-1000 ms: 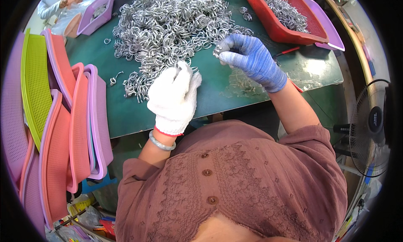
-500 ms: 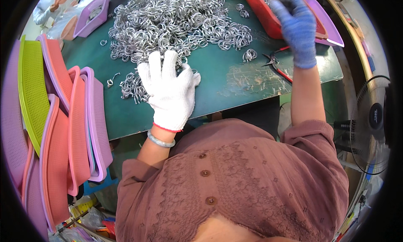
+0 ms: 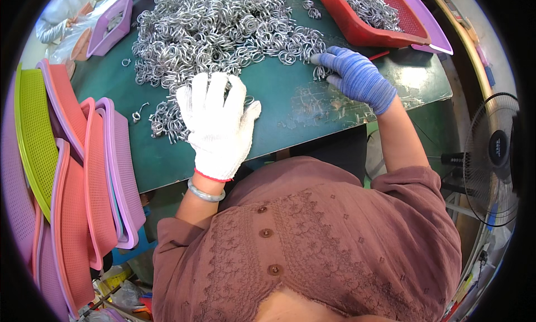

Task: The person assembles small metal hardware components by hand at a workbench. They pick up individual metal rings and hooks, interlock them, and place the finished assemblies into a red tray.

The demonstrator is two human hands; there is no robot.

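My left hand (image 3: 215,124), in a white knitted glove, lies with fingers spread over the near edge of a big heap of silvery metal rings (image 3: 218,29). Beside its outer edge a smaller bunch of rings (image 3: 167,120) shows. My right hand (image 3: 357,79), in a blue glove, reaches low over the table toward the heap's right end. Its fingers are stretched out, thumb apart, at a small cluster of rings (image 3: 321,72); whether they touch it is unclear. Red-handled pliers (image 3: 379,55) are mostly hidden behind this hand.
A red basket (image 3: 385,40) holding rings stands at the far right, with a purple basket (image 3: 432,34) beside it. Stacked colourful baskets (image 3: 72,210) line the left side. Another purple basket (image 3: 110,29) sits at the far left. A black fan (image 3: 494,154) stands right of the green table (image 3: 268,121).
My right hand has come down and left from the red basket to the small ring cluster, now covering most of the pliers. My left hand stays on the rings. The whole view has shifted slightly.
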